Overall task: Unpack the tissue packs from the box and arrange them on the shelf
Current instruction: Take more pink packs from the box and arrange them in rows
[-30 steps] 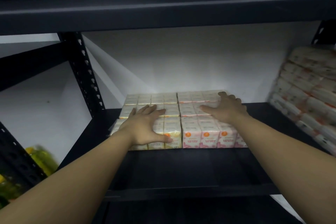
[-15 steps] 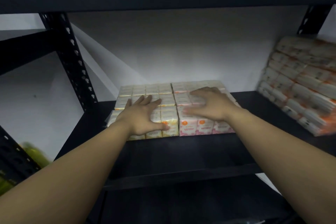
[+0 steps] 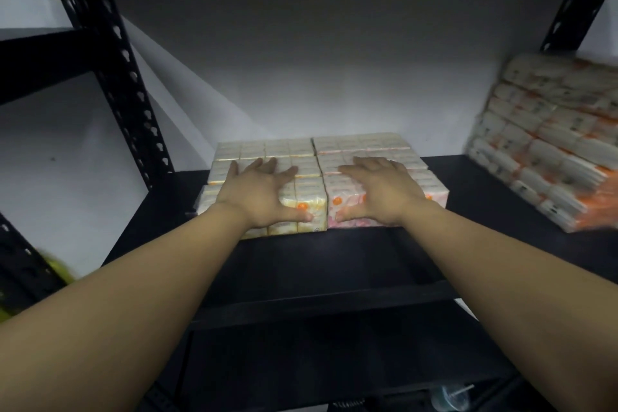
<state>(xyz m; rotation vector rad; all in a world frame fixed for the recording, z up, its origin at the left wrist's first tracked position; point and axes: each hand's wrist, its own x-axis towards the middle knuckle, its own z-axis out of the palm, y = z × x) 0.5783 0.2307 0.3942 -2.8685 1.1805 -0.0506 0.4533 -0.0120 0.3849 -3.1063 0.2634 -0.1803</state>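
packs: yellow plastic-wrapped tissue bundle (image 3: 267, 174) and pink one (image 3: 374, 164) side by side, touching, mid black metal shelf (image 3: 334, 261), straight ahead
left hand (image 3: 264, 194): flat, fingers spread on yellow bundle, thumb on front face
right hand (image 3: 381, 192): flat on pink bundle, equally near
long axis: runs front-to-back

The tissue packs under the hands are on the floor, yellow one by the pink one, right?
Not the floor. The head view shows the yellow tissue pack and the pink tissue pack side by side on the black shelf, under the left hand and right hand.

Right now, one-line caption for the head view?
Both hands, left hand and right hand, press flat on yellow pack and pink pack on the black shelf.
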